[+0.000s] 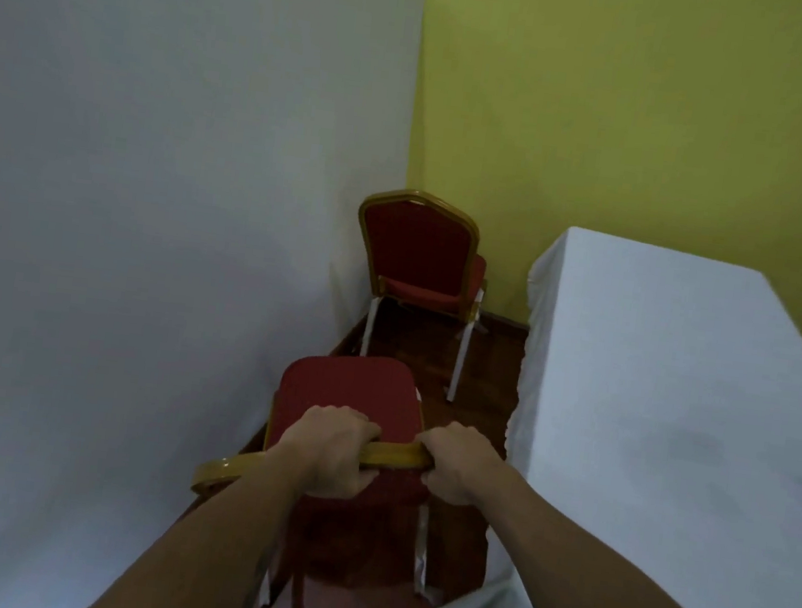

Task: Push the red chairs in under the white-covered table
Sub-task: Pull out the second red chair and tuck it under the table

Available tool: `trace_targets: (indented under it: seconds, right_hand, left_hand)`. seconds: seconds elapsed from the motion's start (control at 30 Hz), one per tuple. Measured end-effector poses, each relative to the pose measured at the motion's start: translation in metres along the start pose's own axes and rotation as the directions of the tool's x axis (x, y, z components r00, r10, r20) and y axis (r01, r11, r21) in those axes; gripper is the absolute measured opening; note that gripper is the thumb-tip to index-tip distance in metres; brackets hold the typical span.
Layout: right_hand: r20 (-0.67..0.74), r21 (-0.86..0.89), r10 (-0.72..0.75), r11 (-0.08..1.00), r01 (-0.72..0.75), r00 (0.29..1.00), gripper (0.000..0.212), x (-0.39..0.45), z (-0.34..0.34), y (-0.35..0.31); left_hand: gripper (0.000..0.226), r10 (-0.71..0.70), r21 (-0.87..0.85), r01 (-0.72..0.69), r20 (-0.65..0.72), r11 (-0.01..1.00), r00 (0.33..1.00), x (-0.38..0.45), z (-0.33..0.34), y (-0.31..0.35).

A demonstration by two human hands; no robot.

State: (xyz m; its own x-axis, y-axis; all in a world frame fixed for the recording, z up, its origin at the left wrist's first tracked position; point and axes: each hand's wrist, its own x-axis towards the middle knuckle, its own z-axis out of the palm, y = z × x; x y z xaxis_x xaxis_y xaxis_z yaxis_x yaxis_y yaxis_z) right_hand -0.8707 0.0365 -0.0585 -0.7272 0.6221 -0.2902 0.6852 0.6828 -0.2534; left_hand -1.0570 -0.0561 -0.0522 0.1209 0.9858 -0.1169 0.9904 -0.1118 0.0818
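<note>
Head view: left hand (328,450) and right hand (460,465) both gripping near red chair's (346,392) gold backrest rail. Seat pointing away, alongside left table (148,225). Second chair (419,256) standing beyond, facing likewise.

We see a near red chair (348,398) whose seat is matt, finely grained cloth, and its gold-painted top rail (391,455) shines glossy and smooth. The far red chair with gold frame (417,250) has the same dull fabric; its pale legs look wrapped in white paper or plastic, though blur keeps us unsure. The white-covered table on the left (153,175) and the white-covered table on the right (679,385) wear matt cloth. The dark brown wood floor (487,358) has a faint sheen, and the yellow-green wall (661,108) is flat, matt paint.
</note>
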Motion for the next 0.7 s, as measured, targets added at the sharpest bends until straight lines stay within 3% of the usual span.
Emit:
trace_targets:
  seconds: [0.37, 0.7]
  right_hand:
    - [-0.05, 0.008, 0.105, 0.994, -0.105, 0.993, 0.009, -0.031, 0.012, 0.015]
    - [-0.151, 0.077, 0.381, 0.925, -0.373, 0.912, 0.01, -0.017, 0.014, 0.014]
  left_hand:
    - [0.037, 0.083, -0.025, -0.082, 0.03, 0.996, 0.996, 0.031, 0.0, 0.003]
    - [0.035, 0.308, -0.079, -0.306, 0.02, 0.949, 0.951, 0.081, -0.011, -0.017]
